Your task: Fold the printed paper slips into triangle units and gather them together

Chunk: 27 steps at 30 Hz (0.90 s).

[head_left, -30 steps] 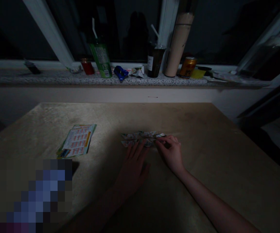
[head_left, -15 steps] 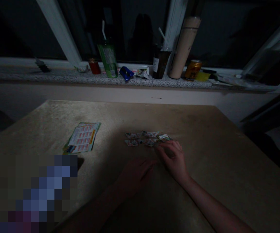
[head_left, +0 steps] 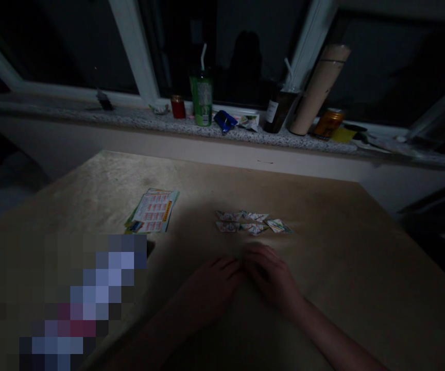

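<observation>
- Folded paper pieces (head_left: 254, 229) lie mid-table, beyond both hands; four form two short rows, far and near, and a fifth sits at their right end;
- Stack of printed cards (head_left: 153, 210) lies flat on the left of the table (head_left: 323, 206), well apart from the pieces;
- Left hand (head_left: 217, 283), near side, bends its fingers toward the right one; shadow hides whether they grip anything;
- Right hand (head_left: 271, 270) curls its fingers, tips meeting the left's; I cannot tell if something is pinched there;
- Right-end piece (head_left: 279, 225) lies aslant; arranging seems the step in hand; adjusting it would call for parted hands and a light far-side reach.
</observation>
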### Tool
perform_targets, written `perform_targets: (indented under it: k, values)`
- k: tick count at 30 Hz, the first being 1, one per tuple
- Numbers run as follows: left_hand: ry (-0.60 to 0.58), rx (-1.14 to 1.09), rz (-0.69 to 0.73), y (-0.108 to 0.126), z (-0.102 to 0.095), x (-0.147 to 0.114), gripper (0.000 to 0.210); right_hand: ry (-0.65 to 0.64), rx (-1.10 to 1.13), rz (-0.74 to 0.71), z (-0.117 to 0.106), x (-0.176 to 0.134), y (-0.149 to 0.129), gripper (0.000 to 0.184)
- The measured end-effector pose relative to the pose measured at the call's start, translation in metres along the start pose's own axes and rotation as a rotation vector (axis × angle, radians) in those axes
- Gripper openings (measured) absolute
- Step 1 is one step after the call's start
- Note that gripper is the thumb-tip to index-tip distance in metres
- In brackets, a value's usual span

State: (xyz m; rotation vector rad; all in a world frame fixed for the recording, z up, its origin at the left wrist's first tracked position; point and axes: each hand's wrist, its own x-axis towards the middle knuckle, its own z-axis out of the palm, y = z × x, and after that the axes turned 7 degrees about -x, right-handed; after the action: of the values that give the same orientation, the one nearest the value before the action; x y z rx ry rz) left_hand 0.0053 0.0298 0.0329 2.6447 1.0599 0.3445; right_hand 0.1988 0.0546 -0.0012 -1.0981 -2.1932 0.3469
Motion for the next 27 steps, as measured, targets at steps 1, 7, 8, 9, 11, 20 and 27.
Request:
perform_targets:
  k: [1, 7, 8, 9, 11, 20, 27]
  values:
    - [0.010, -0.005, -0.010, -0.001, 0.000, -0.005, 0.029, -0.026, -0.026, -0.006, 0.001, 0.000, 0.000, 0.020]
    - [0.032, 0.035, -0.172, -0.008, 0.002, -0.028, 0.040, -0.194, -0.185, -0.107, 0.014, -0.002, -0.006, 0.040]
    - [0.022, 0.052, -0.206, -0.010, 0.003, -0.031, 0.043, -0.220, -0.200, -0.125, 0.016, -0.001, -0.008, 0.043]
    - [0.013, 0.067, -0.237, -0.011, 0.003, -0.033, 0.045, -0.249, -0.212, -0.138, 0.018, -0.001, -0.010, 0.046]
    - [0.015, 0.090, -0.284, -0.014, 0.003, -0.037, 0.047, -0.301, -0.225, -0.149, 0.021, 0.002, -0.015, 0.050]
    - [0.230, -0.003, -0.448, -0.024, -0.007, -0.051, 0.038, -0.364, -0.201, -0.200, 0.042, 0.032, -0.030, 0.050]
    - [0.307, -0.019, -0.624, -0.025, -0.010, -0.058, 0.046, -0.413, -0.194, -0.271, 0.066, 0.059, -0.036, 0.053]
